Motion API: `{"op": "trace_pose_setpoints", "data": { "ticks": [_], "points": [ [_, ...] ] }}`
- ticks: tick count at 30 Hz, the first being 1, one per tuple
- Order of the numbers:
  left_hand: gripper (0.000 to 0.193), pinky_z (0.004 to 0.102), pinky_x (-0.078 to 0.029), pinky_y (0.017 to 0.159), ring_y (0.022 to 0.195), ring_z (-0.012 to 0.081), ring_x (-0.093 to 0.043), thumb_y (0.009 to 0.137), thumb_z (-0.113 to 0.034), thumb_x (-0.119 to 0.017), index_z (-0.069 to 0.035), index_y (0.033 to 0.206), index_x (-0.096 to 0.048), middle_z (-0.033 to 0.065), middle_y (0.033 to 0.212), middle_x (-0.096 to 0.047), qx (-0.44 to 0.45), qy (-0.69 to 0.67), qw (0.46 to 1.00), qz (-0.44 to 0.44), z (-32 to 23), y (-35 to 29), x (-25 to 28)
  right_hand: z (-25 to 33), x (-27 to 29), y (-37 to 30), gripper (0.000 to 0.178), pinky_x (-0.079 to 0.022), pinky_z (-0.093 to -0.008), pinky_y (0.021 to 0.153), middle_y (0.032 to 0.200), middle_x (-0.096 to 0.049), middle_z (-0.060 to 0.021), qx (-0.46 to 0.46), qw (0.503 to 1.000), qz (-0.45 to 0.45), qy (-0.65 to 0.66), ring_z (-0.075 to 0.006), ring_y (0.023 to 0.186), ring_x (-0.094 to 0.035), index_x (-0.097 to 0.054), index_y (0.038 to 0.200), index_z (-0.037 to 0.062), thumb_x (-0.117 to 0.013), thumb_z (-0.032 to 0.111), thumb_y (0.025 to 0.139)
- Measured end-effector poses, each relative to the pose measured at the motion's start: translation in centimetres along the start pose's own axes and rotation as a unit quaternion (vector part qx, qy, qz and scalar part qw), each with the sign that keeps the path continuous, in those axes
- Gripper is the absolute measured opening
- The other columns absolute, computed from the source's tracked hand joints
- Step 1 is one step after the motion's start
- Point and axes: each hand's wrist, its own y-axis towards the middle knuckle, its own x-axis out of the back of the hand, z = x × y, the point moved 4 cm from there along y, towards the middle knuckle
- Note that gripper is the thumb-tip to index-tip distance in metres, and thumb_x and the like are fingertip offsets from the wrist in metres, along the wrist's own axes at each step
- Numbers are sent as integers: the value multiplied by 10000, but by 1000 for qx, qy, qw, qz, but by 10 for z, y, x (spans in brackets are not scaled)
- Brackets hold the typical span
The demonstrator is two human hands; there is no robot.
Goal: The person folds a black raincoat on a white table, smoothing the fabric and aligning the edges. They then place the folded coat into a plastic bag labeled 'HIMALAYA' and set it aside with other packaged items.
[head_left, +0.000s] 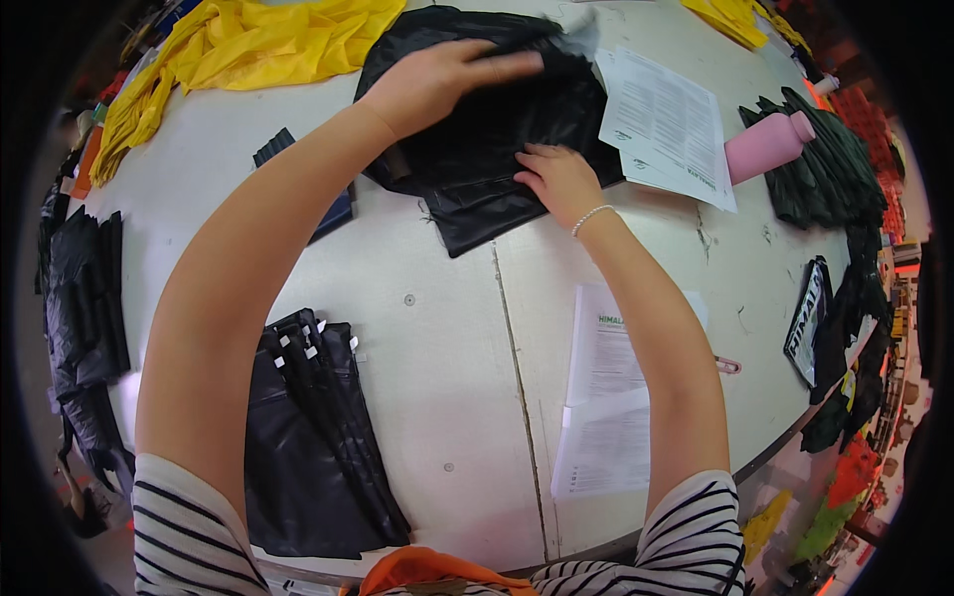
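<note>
A glossy black folded garment lies in a loose pile at the far middle of the table. My left hand reaches over its top, fingers stretched out and slightly blurred, nothing visibly gripped. By the garment's near right edge, my right hand rests with fingers spread on the black material. A blurred translucent grey flap sticks up at the garment's upper right. Beside it lie printed paper sheets, one corner close to the garment.
Yellow fabric covers the far left. Stacked black garments with white tags lie near left. Printed papers lie under my right forearm. A pink bottle and dark folded fabric are at right. More black garments line the left edge.
</note>
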Motion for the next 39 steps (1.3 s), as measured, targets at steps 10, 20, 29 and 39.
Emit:
{"op": "trace_pose_setpoints", "data": {
  "ticks": [10,20,29,39],
  "points": [
    [439,361,-502,785,905,300,-610,802,31,-547,-153,1196,-611,119,1021,-600,118,-98,983,99,-11,-16,-20,38,37,25,126,-443,-332,796,904,-609,-45,129,979,-160,-11,-226,918,-585,-631,921,98,-639,104,796],
    [327,363,-482,869,999,306,-591,809,-59,-522,-116,1092,-675,159,1104,-607,100,-104,978,150,-17,-18,-16,15,18,25,151,-493,-378,761,953,-680,-74,-66,996,6,55,-274,898,-629,-695,912,95,-558,125,855],
    [501,374,-496,798,896,312,-616,816,46,-526,-222,1235,-594,150,1018,-614,187,-128,962,151,10,-10,-5,44,13,-7,186,-452,-353,870,1031,-652,-68,92,988,-108,-58,-221,1022,-583,-661,982,89,-627,94,799],
    [209,371,-490,736,849,316,-605,818,-124,-611,-42,995,-685,154,960,-626,122,-111,967,195,-21,-14,-12,31,24,33,116,-485,-361,706,817,-670,-87,-54,981,-167,88,-284,734,-631,-662,913,96,-612,180,849]
  ]
}}
